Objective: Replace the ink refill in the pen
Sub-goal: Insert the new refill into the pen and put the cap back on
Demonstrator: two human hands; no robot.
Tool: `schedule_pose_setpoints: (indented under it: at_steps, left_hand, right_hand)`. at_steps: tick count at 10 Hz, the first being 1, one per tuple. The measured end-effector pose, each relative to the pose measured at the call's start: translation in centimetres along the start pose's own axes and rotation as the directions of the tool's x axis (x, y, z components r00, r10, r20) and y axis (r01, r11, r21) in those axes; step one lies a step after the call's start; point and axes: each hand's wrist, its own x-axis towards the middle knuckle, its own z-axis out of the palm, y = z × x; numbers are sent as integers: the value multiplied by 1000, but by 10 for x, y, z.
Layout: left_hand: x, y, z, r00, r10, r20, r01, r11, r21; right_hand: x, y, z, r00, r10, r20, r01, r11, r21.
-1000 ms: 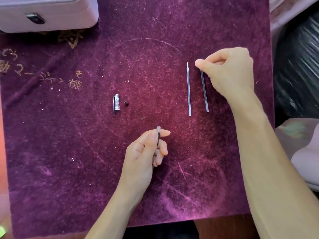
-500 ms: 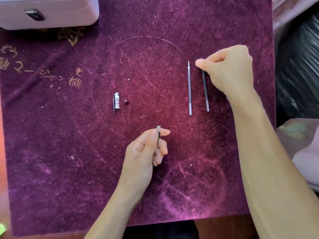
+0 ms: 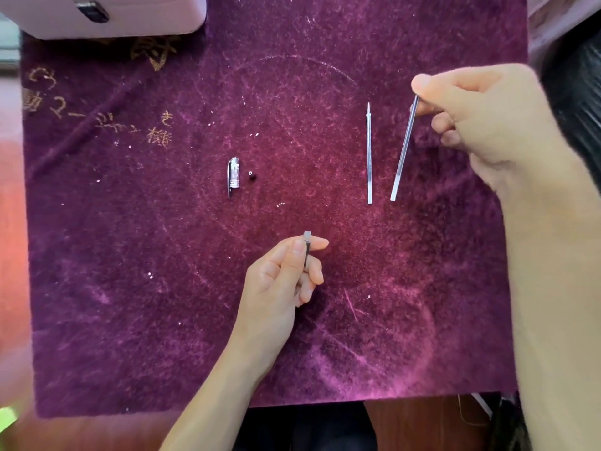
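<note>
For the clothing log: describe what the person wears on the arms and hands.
Nothing worn shows. The left hand and right hand carry no gloves, rings or watch; the left forearm and right forearm are bare, with no sleeve in view.

I see only the top end of the pen barrel [image 3: 307,243]; the left hand [image 3: 283,284] hides the rest. The right hand [image 3: 481,122] covers the refill [image 3: 403,151] at its upper end. The black speck [image 3: 252,176] is too small to identify; the top edge cuts the white case [image 3: 136,17].
</note>
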Motion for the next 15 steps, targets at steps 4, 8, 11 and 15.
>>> schedule_pose_setpoints:
  at_steps: [4, 8, 11, 15]
  left_hand:
    - [-30, -17, -17, 1000, 4, -27, -3, 1000, 21]
    - [-44, -21, -20, 1000, 24, -7, -24, 1000, -16]
    - [-48, -20, -19, 1000, 23, 2, -23, 1000, -17]
    - [-50, -23, -20, 1000, 29, 11, -29, 999, -13]
  right_hand:
    - [-107, 38, 69, 983, 180, 29, -171, 852, 495]
    - [-128, 48, 76, 989, 142, -41, -110, 889, 446]
    - [-128, 42, 69, 992, 113, -51, -71, 853, 518]
    - [-133, 45, 71, 999, 47, -21, -33, 899, 436]
